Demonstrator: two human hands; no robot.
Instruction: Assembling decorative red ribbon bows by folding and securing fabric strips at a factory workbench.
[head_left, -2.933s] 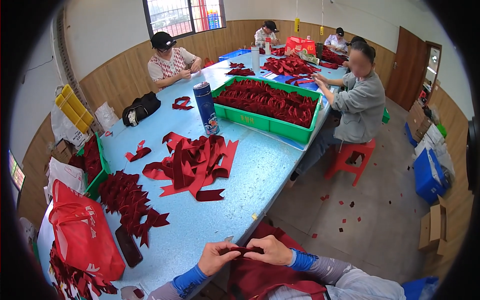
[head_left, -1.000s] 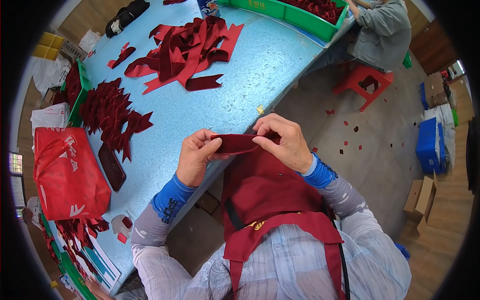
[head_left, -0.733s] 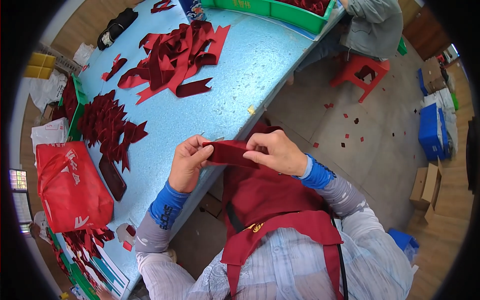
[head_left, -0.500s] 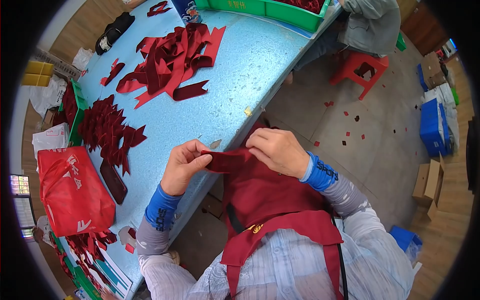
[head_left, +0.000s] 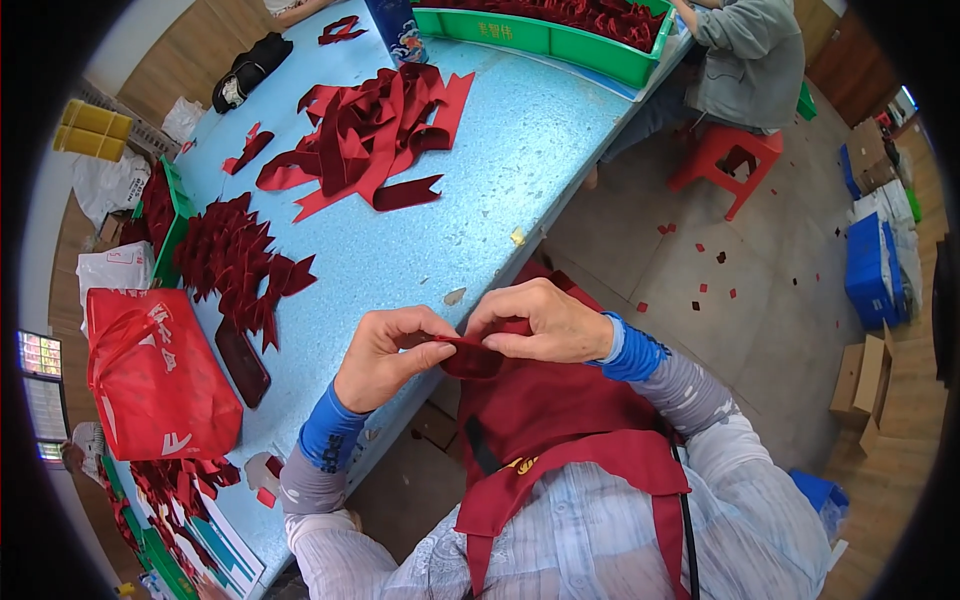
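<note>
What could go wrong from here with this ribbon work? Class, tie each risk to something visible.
The dark red ribbon, pinched by the left hand and right hand, might slip past the table edge to the floor. Its colour nearly matches the apron, so a dropped piece could be overlooked. The dark phone beside the bow pile might get covered.

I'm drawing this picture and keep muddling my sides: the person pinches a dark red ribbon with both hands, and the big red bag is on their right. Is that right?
Almost! The red bag is on the person's left, as the head view shows. The left hand and right hand do both pinch the dark red ribbon.
</note>
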